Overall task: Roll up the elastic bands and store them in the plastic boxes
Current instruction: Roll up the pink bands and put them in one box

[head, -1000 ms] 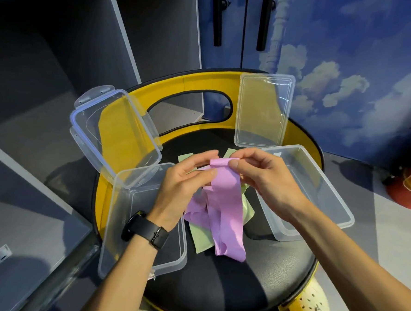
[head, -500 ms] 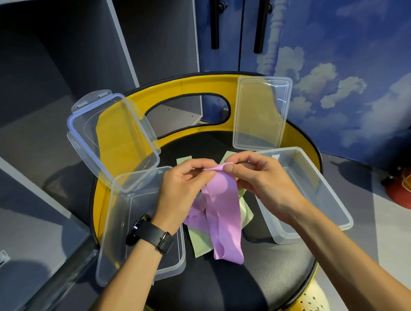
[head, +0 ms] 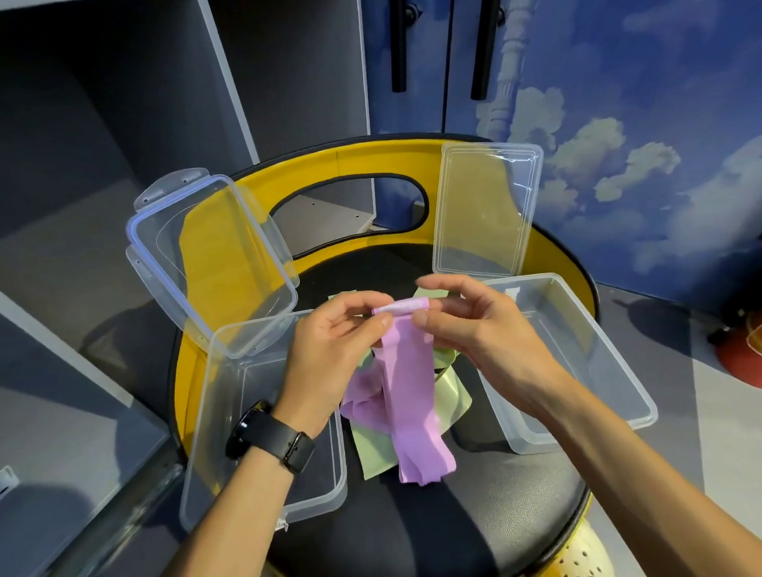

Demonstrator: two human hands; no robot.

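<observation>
Open boxes [head: 566,357] beside the pink band [head: 410,389] (green band [head: 455,399] beneath)

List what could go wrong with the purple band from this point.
1. The purple band has only a small roll at its top, pinched by the left hand and right hand; a slip could undo it.
2. Its hanging tail lies on the green band and might drag it along.

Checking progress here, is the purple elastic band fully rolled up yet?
No, barely started. The purple band has only a small roll at its top end, pinched between left hand and right hand; the rest hangs loose.
</observation>
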